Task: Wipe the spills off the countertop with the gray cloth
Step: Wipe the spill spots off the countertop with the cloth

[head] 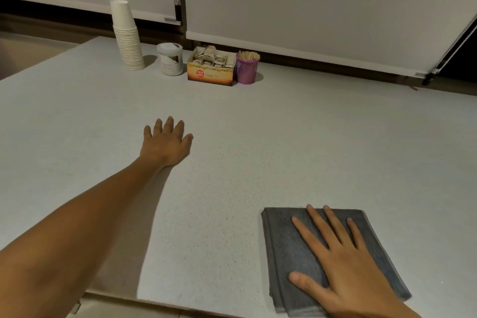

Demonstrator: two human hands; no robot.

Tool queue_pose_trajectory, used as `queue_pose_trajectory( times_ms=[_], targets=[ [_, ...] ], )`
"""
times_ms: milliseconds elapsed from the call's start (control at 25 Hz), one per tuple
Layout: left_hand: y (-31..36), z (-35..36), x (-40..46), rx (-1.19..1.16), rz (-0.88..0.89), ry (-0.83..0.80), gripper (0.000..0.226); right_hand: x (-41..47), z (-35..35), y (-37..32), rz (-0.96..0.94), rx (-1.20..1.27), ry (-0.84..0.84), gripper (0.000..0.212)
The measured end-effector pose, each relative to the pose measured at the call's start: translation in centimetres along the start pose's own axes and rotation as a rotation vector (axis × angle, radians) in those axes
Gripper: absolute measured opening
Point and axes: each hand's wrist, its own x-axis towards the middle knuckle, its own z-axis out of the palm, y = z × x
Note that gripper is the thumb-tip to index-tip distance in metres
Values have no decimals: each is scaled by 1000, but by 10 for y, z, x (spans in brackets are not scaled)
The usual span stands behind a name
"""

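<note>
Gray cloth (291, 253) folded under flat right hand (343, 263), fingers spread, left hand (167, 144) outstretched, splayed on countertop (258, 137)

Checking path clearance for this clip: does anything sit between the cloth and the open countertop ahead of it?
Nothing visible does. The right hand lies flat on the gray cloth; the countertop ahead is bare.

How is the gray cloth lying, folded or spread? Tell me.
Folded: the gray cloth shows stacked layered edges along its left side, lying flat under the right hand.
</note>
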Motion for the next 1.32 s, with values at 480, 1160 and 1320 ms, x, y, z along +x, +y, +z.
queue_pose_trajectory(
  times_ms=[480,1160,1320],
  targets=[
    [-5,9,12,12,5,31,75,263,4,47,129,74,32,92],
    [-4,12,22,27,-7,27,76,433,-6,-38,265,62,0,100],
    [-3,9,20,33,9,1,75,381,5,-53,103,104,29,88]
  ],
)
